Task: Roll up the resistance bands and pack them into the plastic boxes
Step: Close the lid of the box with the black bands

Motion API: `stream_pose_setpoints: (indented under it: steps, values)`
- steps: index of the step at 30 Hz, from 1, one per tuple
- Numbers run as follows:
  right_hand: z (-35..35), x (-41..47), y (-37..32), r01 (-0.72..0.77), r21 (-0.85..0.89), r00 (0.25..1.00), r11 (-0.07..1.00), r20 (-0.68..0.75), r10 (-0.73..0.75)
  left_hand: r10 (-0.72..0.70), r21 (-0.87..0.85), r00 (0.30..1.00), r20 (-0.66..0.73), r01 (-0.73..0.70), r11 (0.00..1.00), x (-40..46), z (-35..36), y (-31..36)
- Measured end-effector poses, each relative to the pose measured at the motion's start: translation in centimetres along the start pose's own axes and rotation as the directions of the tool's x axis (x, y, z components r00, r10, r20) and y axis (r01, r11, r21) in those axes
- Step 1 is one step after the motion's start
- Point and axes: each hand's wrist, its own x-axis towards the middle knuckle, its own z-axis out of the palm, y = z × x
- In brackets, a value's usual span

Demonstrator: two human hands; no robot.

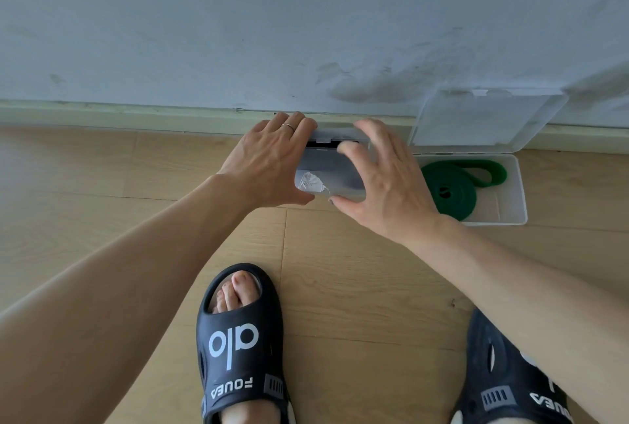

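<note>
— Where are my hands?
— Left hand (269,159) and right hand (381,178) curl round the ends of the closed plastic box (332,171) on the floor (102,185) at the wall (238,32).
— The band?
— The green band (456,190) lies coiled in the open box (510,199) just right.

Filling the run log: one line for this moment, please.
left hand, right hand: both on shut box | green band: in open box

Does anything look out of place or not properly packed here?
Yes. In the open plastic box, the green resistance band is only partly rolled; a loose loop lies beside the coil. The wall has dark scuffs.
</note>
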Motion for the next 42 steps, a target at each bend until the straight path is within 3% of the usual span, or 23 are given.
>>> stream_pose_setpoints:
  steps: [8,18,28,36,42]
  values:
    - [0.3,-1.4,0.2,0.049,-0.059,0.997,0.997,-0.063,-0.053,-0.001,-0.037,1.000,0.020,0.002,0.999,0.1,0.1,-0.3]
    - [-0.2,-0.4,-0.4,-0.035,-0.151,0.999,0.988,0.004,0.036,0.003,-0.060,0.999,0.038,-0.001,0.998,0.3,0.0,-0.4]
    - [-0.5,0.4,-0.4,-0.041,-0.200,0.999,0.979,-0.030,0.036,0.010,-0.104,0.999,0.037,-0.006,0.995,0.2,0.1,-0.6]
    - [-0.9,1.0,-0.6,-0.028,-0.249,0.998,0.968,0.048,0.041,0.001,-0.095,1.000,0.031,0.002,0.995,0.5,0.2,-0.6]
    - [-1.1,0.9,0.2,0.026,-0.174,0.999,0.984,0.034,-0.020,-0.009,-0.088,0.999,0.045,0.013,0.996,0.3,0.1,-0.5]
